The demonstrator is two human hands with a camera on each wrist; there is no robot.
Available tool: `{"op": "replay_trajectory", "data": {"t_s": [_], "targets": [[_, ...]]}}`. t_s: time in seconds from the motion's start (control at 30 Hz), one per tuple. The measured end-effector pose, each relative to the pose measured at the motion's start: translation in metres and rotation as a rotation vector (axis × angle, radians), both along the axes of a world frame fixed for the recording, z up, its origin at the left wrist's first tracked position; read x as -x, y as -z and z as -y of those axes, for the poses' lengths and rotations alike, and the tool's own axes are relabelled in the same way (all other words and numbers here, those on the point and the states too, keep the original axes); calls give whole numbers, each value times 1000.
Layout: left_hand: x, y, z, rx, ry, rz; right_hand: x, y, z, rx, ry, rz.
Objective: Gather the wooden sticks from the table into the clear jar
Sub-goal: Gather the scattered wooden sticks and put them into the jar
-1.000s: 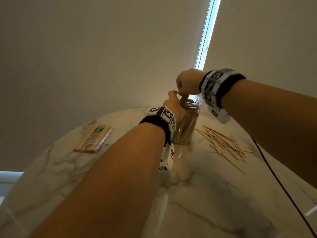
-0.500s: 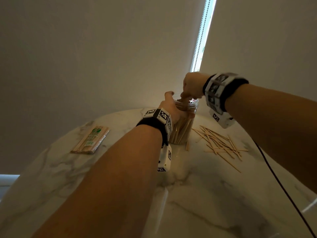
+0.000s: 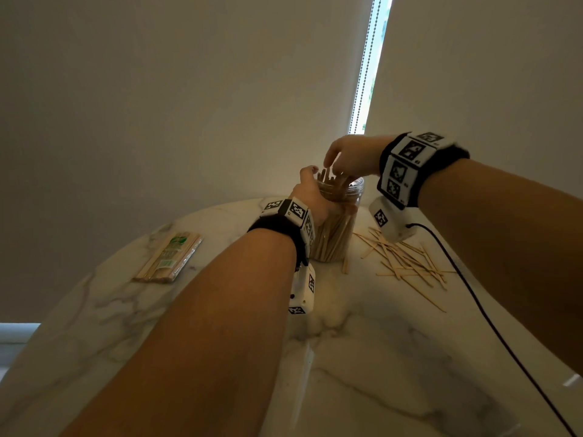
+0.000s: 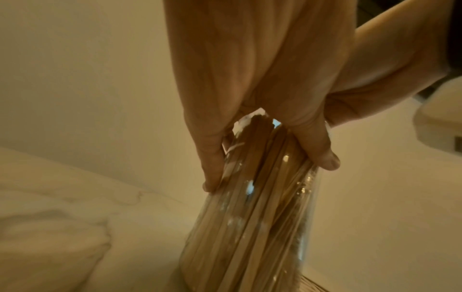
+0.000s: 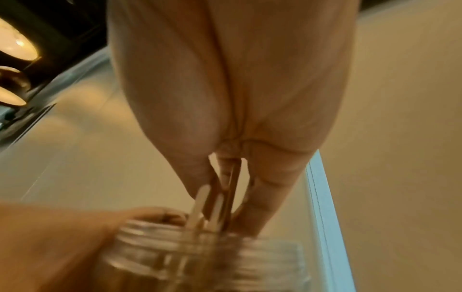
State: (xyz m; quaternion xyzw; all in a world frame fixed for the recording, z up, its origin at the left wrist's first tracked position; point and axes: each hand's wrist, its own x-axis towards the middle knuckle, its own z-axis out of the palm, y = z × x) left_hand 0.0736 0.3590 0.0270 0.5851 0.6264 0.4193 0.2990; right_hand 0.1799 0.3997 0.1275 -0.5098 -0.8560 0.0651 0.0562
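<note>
The round white marble-veined tabletop [image 3: 362, 357] carries everything, and its smooth face is the first hazard: a nudged jar would likely slide or tip rather than hold. The clear, ribbed-neck plastic jar [image 3: 336, 234] stands upright near the far edge, already packed with pale wooden sticks, some poking above the rim. The left hand [image 3: 310, 197] grips its upper wall, fingers [image 4: 212, 158] and thumb wrapped round it on opposite sides. If that hold loosens while sticks are pushed in, the jar could topple and spill.

The right hand [image 3: 350, 156] hovers at the mouth, its fingers [image 5: 260, 197] pinching a few flat wooden sticks [image 5: 220, 199] whose lower ends enter the opening. With the jar so full, these may jam against standing ones, splay out, or fall over the rim.

A scattered pile of loose wooden sticks [image 3: 407, 263] remains to the jar's right, one lone stick [image 3: 345, 264] touching its base. The dangling black cable [image 3: 473, 294] could drag through them.
</note>
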Motion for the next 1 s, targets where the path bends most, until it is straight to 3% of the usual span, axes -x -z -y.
{"op": "replay_trajectory", "data": {"t_s": [0.17, 0.3, 0.43, 0.57, 0.67, 0.73, 0.87, 0.93, 1.0], "targets": [[0, -2, 1, 12, 3, -8, 1, 12, 5, -133, -53, 199], [0, -3, 6, 8, 0, -1, -2, 1, 7, -95, -55, 84], [-1, -3, 7, 21, 8, -1, 0, 1, 9, -95, -46, 207], [-1, -5, 10, 14, 1, 26, -6, -10, 7, 38, -63, 37], [1, -2, 8, 18, 16, 33, -9, -3, 9, 11, -103, 166], [2, -1, 7, 15, 28, 38, -17, 2, 10, -51, -125, 24], [1, 0, 13, 22, 32, 58, -60, 13, 12, -149, -11, -582], [-2, 0, 20, 62, 22, -3, -87, 34, 9, -130, 117, -593], [-8, -1, 33, 184, 33, -201, -110, 60, 3, 4, 259, -352]]}}
